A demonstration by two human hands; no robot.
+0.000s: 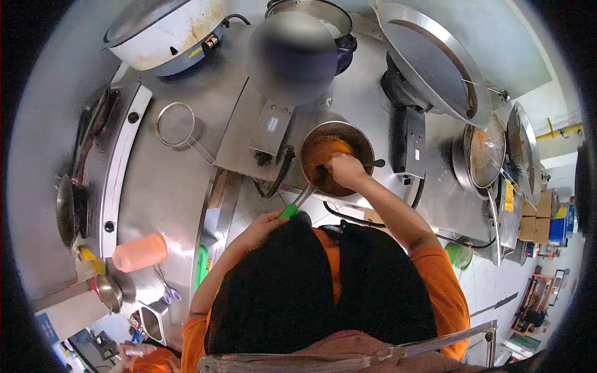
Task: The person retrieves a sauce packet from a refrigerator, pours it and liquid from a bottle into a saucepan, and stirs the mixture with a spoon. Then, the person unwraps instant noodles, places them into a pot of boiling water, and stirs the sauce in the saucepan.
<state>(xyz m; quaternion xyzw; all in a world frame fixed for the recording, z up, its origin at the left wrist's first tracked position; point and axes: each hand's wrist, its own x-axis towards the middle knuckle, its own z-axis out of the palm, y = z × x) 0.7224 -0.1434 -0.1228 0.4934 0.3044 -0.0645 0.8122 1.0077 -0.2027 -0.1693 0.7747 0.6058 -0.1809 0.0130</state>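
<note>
My left hand (266, 225) is wrapped round the green handle (290, 211) of a round metal saucepan (368, 142), near the front of my body. The pan is tilted towards me, and its inside looks orange-brown. My right hand (344, 169) reaches down into the pan with its fingers closed. What they hold, if anything, is hidden. Bright orange stuff (328, 149) shows beside the fingers; I cannot tell whether it is food or a cloth. A small dark knob or spoon end (379, 163) sticks out at the pan's right rim.
A steel counter (168, 205) holds a wire strainer (176, 125), a pink plastic jug (140, 253) and scissors (166, 292). Behind the pan stand a burner (272, 127) and a pot (311, 7). A large wok (429, 56) and strainer (487, 155) are on the right.
</note>
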